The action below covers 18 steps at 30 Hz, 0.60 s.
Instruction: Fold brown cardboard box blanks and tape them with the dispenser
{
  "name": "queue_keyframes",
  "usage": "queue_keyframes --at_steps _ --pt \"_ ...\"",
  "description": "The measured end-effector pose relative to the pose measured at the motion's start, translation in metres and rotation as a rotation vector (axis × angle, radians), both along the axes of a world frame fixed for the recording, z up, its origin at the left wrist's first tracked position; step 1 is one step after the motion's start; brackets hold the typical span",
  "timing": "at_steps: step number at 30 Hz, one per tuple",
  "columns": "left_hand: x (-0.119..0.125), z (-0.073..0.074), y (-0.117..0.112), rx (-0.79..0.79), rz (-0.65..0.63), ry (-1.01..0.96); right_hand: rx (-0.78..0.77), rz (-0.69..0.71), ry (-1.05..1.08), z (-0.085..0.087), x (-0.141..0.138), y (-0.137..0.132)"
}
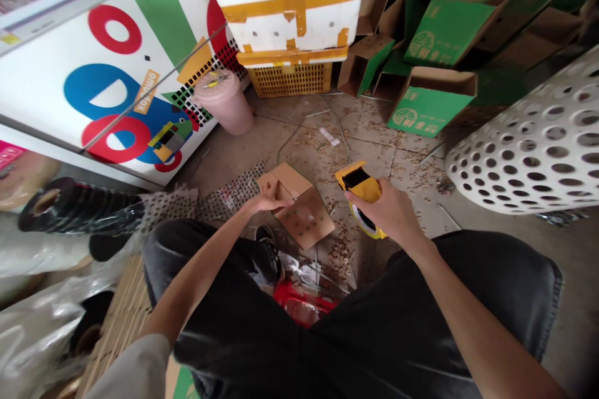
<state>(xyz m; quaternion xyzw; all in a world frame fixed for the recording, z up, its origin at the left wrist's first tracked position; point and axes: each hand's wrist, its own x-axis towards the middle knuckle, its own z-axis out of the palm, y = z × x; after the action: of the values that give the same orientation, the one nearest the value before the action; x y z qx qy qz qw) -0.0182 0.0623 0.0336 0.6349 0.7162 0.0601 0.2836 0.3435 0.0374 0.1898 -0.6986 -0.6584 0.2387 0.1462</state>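
My left hand (271,197) reaches forward palm down, fingers loosely extended, at the end of my bare left forearm (201,262). Off to the right, my right hand (386,209) is curled in a firm grip, its bare forearm (468,318) angled up from the lower corner.

Orange paper tag (146,91) on white freezer (37,75) is showing unclear lettering; green cardboard boxes (433,112) are bearing small unreadable logos.
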Motion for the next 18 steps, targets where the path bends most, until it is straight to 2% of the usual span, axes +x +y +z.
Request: queue_keyframes --at_steps 3,7,9,11,13,15,18 --pt "0.029 -0.015 -0.029 -0.02 -0.055 -0.028 -0.002 -0.001 -0.005 -0.001 0.001 -0.001" --pt "0.064 -0.04 -0.088 0.171 -0.171 -0.038 0.001 0.0 -0.033 0.0 0.0 -0.004" --pt "0.074 -0.048 -0.113 0.243 -0.258 -0.02 0.005 0.006 -0.047 0.0 -0.002 -0.007" --pt "0.077 -0.049 -0.128 0.261 -0.331 0.005 0.016 0.019 -0.058 -0.002 -0.005 -0.01" --pt "0.077 -0.045 -0.132 0.254 -0.36 0.027 0.028 0.043 -0.075 -0.007 -0.011 -0.013" --pt "0.075 -0.036 -0.126 0.251 -0.346 0.041 0.018 0.09 -0.099 -0.015 -0.017 -0.017" --pt "0.068 -0.026 -0.103 0.302 -0.222 0.052 -0.036 0.22 -0.115 -0.031 -0.028 -0.023"
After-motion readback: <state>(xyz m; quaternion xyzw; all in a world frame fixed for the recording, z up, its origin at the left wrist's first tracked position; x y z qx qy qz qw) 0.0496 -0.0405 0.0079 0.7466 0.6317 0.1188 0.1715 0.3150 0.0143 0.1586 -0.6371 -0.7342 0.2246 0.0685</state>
